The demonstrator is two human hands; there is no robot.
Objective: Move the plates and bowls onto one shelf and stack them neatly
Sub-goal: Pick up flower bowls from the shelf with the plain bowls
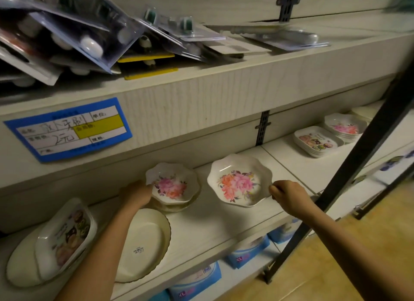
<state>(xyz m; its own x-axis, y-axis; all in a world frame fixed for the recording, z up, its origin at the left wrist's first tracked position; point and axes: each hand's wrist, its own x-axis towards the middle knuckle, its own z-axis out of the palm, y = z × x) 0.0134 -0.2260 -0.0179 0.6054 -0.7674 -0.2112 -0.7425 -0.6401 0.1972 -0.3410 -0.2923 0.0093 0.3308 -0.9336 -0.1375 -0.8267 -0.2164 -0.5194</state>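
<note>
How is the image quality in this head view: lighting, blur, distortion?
Head view: dim, warm light; the packaged goods at top left are blurred; wide-angle bending curves the upper shelf edge; the large floral bowl and small floral bowl are sharp enough, with little glare.

Your single head camera looks forward and down from close range at the middle shelf (201,229), angled toward its front edge, with the upper shelf (201,88) overhead and the floor (336,267) at lower right.
</note>
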